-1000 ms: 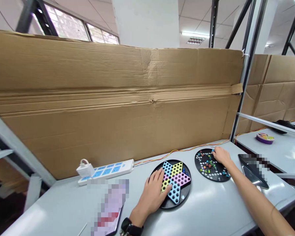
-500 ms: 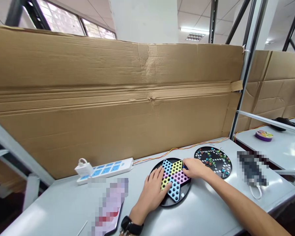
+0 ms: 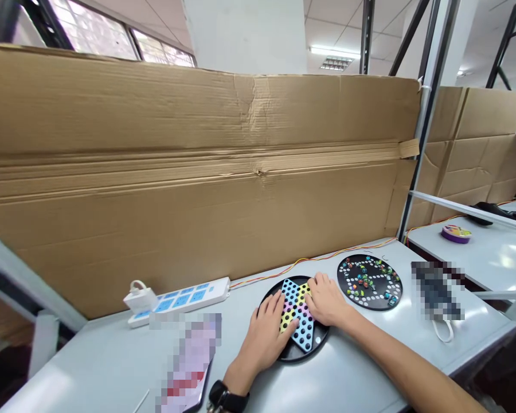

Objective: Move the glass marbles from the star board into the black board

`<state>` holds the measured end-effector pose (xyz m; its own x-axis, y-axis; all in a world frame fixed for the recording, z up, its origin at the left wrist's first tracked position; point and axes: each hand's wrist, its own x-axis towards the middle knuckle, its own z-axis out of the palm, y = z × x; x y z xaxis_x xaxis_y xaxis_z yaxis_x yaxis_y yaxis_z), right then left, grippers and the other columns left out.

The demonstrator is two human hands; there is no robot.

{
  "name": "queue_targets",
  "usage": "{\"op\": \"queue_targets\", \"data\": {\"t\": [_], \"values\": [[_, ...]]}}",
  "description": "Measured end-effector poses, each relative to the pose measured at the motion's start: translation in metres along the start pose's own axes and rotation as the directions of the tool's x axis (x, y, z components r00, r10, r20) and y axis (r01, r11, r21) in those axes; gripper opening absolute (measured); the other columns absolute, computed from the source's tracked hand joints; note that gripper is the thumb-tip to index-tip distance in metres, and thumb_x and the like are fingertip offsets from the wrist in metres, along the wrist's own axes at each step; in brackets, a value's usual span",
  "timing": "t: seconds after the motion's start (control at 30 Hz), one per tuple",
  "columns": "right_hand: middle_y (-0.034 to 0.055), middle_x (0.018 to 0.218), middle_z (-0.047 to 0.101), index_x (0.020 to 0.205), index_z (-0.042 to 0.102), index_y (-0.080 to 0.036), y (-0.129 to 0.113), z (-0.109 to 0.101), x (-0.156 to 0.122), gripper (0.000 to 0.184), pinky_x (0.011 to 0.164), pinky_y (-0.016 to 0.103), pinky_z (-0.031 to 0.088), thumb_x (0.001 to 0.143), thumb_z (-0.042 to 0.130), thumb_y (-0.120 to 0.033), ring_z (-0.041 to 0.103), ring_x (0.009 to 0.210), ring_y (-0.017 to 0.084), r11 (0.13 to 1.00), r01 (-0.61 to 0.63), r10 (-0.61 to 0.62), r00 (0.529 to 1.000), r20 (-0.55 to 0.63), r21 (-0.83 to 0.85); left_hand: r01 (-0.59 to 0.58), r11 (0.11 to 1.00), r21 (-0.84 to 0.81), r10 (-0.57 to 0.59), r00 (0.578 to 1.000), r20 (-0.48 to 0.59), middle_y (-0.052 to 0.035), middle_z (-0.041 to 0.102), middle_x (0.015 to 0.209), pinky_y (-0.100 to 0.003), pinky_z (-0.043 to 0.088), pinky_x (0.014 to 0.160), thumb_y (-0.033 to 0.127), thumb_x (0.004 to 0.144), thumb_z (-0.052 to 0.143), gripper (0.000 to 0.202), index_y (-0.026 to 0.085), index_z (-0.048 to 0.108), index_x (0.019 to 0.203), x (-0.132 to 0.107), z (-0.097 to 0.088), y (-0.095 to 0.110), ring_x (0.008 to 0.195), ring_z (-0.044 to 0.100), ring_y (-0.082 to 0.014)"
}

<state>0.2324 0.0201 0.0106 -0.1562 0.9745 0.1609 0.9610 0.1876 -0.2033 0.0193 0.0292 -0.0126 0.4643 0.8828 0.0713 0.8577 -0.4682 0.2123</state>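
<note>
A star-shaped Chinese checkers board (image 3: pixel 303 334), patterned in blue, yellow and pink with rows of holes, sits inside a round black tray (image 3: pixel 298 359). Across the left points of the star lies my left hand (image 3: pixel 263 337), fingers stretched out and thumb apart. My right hand (image 3: pixel 328 303) rests flat over the right side of the star and covers much of the pink part. Neither hand grips anything that I can see.
To the right lies a round black board (image 3: pixel 370 301) scattered with coloured marbles. A white power strip (image 3: pixel 215 291) with a plug stands at the back left. Blurred phone-like items flank both sides. A cardboard wall (image 3: pixel 198 218) closes off the back of the table (image 3: pixel 112 367).
My right hand has moved left from the star's right edge, its curled fingers now laid out over the board. My left hand stays in place. The view has shifted slightly.
</note>
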Motion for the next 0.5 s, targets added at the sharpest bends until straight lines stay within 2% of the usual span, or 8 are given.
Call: {"op": "queue_targets", "data": {"t": [0.13,0.23,0.33,0.5], "values": [[0.0170,0.125,0.061,0.122,0.060,-0.016,0.002,0.001,-0.010,0.030,0.097,0.045,0.043,0.102,0.043,-0.031,0.054,0.115,0.032,0.999,0.004,-0.003,1.000,-0.015,0.043,-0.025,1.000,-0.005,0.024,0.999,-0.041,-0.0103,0.038,0.168,-0.055,0.033,0.121,0.066,0.099,0.038,0.074,0.022,0.041,0.159,0.000,0.008,-0.003,0.152,0.036,-0.0353],[0.0153,0.126,0.060,0.126,0.058,-0.017,0.014,-0.003,-0.014,0.031,0.099,0.043,0.041,0.103,0.042,-0.029,0.053,0.116,0.030,0.995,-0.015,0.022,0.997,-0.069,0.099,-0.016,1.000,-0.008,0.016,0.999,-0.028,-0.0102,0.036,0.168,-0.055,0.033,0.122,0.065,0.099,0.038,0.074,0.021,0.040,0.159,0.000,0.007,-0.002,0.152,0.036,-0.0352],[0.0147,0.128,0.060,0.125,0.059,-0.018,0.044,-0.013,-0.015,0.031,0.100,0.040,0.040,0.102,0.040,-0.025,0.053,0.117,0.028,0.989,-0.098,0.111,0.987,-0.119,0.109,-0.007,1.000,-0.009,0.006,1.000,-0.014,-0.0098,0.035,0.169,-0.056,0.032,0.123,0.065,0.100,0.038,0.075,0.021,0.040,0.159,-0.001,0.003,0.001,0.152,0.036,-0.0353],[0.0137,0.122,0.063,0.117,0.065,-0.017,0.113,-0.028,-0.031,0.033,0.096,0.037,0.041,0.093,0.042,-0.013,0.055,0.113,0.027,0.970,-0.234,0.240,0.966,-0.100,0.062,-0.009,1.000,-0.013,0.009,1.000,0.002,-0.0098,0.035,0.169,-0.055,0.032,0.123,0.066,0.100,0.037,0.075,0.021,0.040,0.159,-0.002,-0.002,0.003,0.153,0.035,-0.0352]]}}
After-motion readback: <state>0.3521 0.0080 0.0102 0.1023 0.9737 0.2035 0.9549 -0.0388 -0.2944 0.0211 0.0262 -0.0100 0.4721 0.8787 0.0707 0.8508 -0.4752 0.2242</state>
